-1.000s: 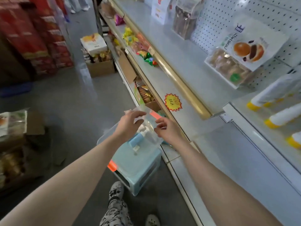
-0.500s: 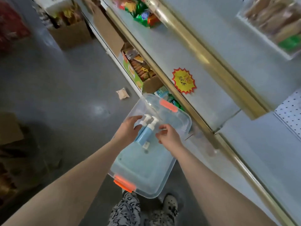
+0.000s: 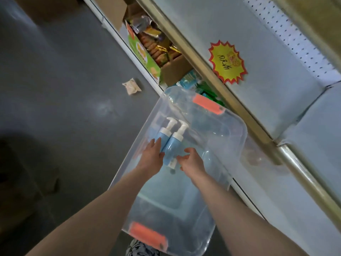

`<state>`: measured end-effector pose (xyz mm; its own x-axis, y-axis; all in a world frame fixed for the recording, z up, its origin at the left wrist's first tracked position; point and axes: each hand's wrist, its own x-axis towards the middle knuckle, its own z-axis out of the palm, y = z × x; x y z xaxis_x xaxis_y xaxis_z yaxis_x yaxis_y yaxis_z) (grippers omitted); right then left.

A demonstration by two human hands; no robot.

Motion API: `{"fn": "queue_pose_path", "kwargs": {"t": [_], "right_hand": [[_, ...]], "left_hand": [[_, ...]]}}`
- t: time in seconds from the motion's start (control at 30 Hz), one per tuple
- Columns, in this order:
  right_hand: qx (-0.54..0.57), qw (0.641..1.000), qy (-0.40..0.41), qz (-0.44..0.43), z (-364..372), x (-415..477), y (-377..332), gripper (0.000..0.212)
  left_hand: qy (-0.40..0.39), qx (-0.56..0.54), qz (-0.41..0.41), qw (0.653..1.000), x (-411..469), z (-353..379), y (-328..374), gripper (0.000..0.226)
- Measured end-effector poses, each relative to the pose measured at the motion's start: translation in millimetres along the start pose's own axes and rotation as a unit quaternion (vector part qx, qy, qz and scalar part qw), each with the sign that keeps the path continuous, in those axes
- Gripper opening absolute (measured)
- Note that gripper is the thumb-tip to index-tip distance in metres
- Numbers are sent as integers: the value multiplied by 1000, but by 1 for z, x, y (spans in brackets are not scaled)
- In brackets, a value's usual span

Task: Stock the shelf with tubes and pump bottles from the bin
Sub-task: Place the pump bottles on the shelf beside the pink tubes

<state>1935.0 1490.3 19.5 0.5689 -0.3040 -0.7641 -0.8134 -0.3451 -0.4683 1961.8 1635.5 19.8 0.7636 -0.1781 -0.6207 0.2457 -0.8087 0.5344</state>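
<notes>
You've got both hands down in the clear bin, which sits just beside the shelf. Two blue bottles lie inside it, side by side and touching, with their white pumps pointing away from you: the left pump bottle and the right pump bottle. Your left hand lies along the left pump bottle, fingers straight against its side. Your right hand is at the base of the right pump bottle with its fingers half curled; I cannot tell whether they pinch it. A white pump head pokes out between your hands. There's an orange latch on the bin's far end and a yellow star sticker on the shelf above.
</notes>
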Motion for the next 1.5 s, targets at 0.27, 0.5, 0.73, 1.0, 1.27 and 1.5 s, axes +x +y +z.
{"fn": "queue_pose_path", "kwargs": {"t": [0.27, 0.5, 0.73, 1.0, 1.27, 1.5], "right_hand": [[-56, 998, 32, 29, 14, 31, 6, 46], [-58, 996, 35, 51, 18, 48, 18, 54], [-33, 998, 23, 47, 20, 60, 27, 79], [-37, 999, 22, 25, -14, 11, 0, 55], [-39, 997, 45, -55, -66, -69, -36, 50], [-32, 992, 76, -91, -113, -138, -52, 52]], "left_hand": [[16, -31, 21, 999, 17, 19, -8, 61], [-31, 2, 5, 1000, 37, 29, -3, 57], [-40, 0, -9, 999, 51, 33, -7, 30], [-36, -111, -18, 993, 26, 17, 10, 35], [-28, -232, 24, 972, -41, -31, 53, 55], [-19, -226, 92, 970, -87, -73, 97, 68]]}}
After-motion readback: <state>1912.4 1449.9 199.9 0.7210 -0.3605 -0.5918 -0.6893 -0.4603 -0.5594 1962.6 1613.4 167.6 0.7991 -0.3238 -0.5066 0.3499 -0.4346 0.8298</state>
